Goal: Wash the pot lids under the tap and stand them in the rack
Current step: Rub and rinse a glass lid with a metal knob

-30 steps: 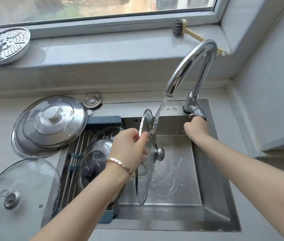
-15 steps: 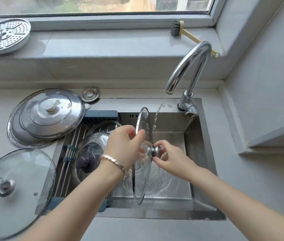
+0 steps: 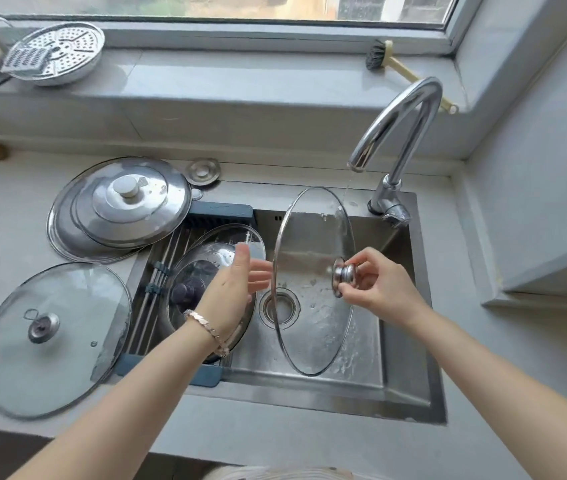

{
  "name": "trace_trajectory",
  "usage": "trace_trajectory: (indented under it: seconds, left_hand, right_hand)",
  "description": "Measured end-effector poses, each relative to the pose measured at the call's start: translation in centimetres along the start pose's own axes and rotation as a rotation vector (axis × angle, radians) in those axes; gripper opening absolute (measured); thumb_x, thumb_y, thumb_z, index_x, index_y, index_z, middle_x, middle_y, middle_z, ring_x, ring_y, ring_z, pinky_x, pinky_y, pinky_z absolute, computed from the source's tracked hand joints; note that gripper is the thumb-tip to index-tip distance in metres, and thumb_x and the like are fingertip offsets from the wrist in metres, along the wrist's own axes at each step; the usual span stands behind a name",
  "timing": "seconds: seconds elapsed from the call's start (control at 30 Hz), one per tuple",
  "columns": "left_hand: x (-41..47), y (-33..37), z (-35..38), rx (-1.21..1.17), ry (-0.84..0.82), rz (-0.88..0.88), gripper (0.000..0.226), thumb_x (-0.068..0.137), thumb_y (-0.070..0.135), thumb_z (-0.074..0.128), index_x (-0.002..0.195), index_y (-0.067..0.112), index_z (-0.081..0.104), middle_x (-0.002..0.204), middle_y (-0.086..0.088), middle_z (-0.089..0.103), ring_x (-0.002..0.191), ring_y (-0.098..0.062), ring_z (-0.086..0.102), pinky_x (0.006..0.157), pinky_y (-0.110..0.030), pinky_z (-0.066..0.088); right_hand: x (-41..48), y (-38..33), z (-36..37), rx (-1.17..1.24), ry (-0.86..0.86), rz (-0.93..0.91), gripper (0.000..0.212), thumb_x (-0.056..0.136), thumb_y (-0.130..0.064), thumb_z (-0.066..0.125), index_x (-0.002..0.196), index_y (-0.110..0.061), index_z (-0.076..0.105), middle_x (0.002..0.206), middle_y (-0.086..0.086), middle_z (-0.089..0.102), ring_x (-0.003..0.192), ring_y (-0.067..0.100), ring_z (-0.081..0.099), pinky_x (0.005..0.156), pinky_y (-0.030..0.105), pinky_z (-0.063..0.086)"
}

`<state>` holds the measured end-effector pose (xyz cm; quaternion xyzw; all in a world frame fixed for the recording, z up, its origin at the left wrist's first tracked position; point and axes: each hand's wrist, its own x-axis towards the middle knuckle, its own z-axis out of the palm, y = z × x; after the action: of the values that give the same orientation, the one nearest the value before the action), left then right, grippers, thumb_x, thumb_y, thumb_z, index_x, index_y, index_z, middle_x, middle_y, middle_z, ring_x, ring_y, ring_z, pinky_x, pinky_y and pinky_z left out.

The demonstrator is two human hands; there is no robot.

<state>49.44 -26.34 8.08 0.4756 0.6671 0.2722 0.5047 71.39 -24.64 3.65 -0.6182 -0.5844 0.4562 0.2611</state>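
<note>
Head view: right hand point(image 3: 375, 289) pinches the knob point(image 3: 342, 273) of the glass lid point(image 3: 310, 233), held on edge over the sink point(image 3: 410, 358), top rim under the tap's point(image 3: 381, 128) thin trickle. Left hand point(image 3: 235, 289) is flat, fingers straight, holding nothing, just left of the rim. Best steady the rim with it, then swing left to the rack point(image 3: 147, 306), tight beside racked lids point(image 3: 202, 261) lying there; sink wall close on the right.
</note>
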Motion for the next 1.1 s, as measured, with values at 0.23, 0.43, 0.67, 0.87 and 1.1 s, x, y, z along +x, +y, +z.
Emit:
trace_trajectory:
  seconds: [0.23, 0.43, 0.67, 0.87, 1.1]
  left_hand:
    - [-1.4, -2.2, -1.4, -0.066, -0.045, -0.091, 0.033, 0.099, 0.034, 0.029, 0.105, 0.025, 0.060, 0.107, 0.003, 0.063, 0.101, -0.012, 0.060, 0.092, -0.028, 0.045]
    - [-1.9, -4.2, -3.5, 0.019, 0.068, -0.078, 0.017, 0.096, 0.021, 0.043, 0.094, 0.025, 0.059, 0.093, 0.011, 0.063, 0.089, -0.001, 0.059, 0.086, -0.024, 0.048]
    - [-0.5, -7.0, -7.6, 0.014, 0.151, -0.100, 0.020, 0.093, 0.015, 0.048, 0.084, 0.031, 0.057, 0.097, -0.001, 0.065, 0.092, -0.015, 0.063, 0.078, -0.026, 0.050]
    - [1.2, -9.9, -13.2, 0.082, 0.134, -0.119, 0.021, 0.091, 0.018, 0.050, 0.081, 0.035, 0.057, 0.096, 0.001, 0.069, 0.093, -0.016, 0.065, 0.081, -0.031, 0.052]
    - [3.5, -11.5, -19.4, 0.182, 0.072, -0.086, 0.014, 0.092, 0.020, 0.048, 0.091, 0.029, 0.059, 0.100, 0.001, 0.067, 0.098, -0.014, 0.062, 0.082, -0.028, 0.049]
  right_hand:
    - [1.1, 0.8, 0.7, -0.180, -0.085, 0.070, 0.026, 0.068, -0.012, 0.072, 0.077, -0.019, 0.049, 0.071, 0.000, 0.066, 0.058, 0.011, 0.057, 0.057, 0.023, 0.049]
    - [1.6, -0.4, 1.7, -0.248, -0.147, 0.018, 0.024, 0.068, -0.018, 0.071, 0.081, -0.015, 0.051, 0.066, -0.002, 0.065, 0.052, 0.014, 0.056, 0.058, 0.030, 0.052]
    - [3.4, -5.3, 4.8, -0.529, -0.109, -0.109, 0.021, 0.074, -0.039, 0.069, 0.093, -0.029, 0.063, 0.065, -0.017, 0.055, 0.067, 0.012, 0.055, 0.060, 0.023, 0.037]
    - [7.3, -12.3, 11.5, -0.816, -0.124, -0.205, 0.025, 0.070, -0.039, 0.065, 0.091, -0.025, 0.064, 0.077, -0.002, 0.064, 0.077, 0.023, 0.056, 0.063, 0.027, 0.041]
    - [11.5, -14.7, 20.6, -1.109, -0.280, -0.207, 0.020, 0.074, -0.029, 0.061, 0.081, -0.016, 0.047, 0.073, -0.002, 0.049, 0.074, 0.025, 0.048, 0.063, 0.029, 0.038]
